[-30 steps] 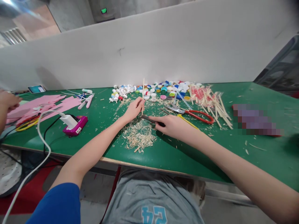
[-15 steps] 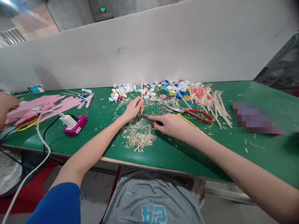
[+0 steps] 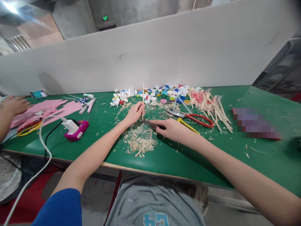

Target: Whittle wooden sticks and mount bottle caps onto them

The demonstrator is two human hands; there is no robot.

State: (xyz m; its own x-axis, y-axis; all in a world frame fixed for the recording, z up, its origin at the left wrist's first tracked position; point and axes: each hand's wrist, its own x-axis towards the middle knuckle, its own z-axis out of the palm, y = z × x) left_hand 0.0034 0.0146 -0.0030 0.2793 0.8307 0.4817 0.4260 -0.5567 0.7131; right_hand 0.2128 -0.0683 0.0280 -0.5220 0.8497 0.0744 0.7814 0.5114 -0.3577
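Observation:
My left hand pinches a thin wooden stick and holds it upright on the green table. My right hand is closed around a dark-handled knife, whose blade points left at the foot of the stick. A heap of pale wood shavings lies just in front of both hands.
Behind the hands lie several coloured bottle caps, red-handled scissors and a pile of wooden sticks. At left are pink paper pieces, a magenta device with a white plug, and another person's hand. A white partition backs the table.
Both hands have stayed put, the left on the stick and the right on the knife. The view has tilted slightly, so everything sits a little lower in frame.

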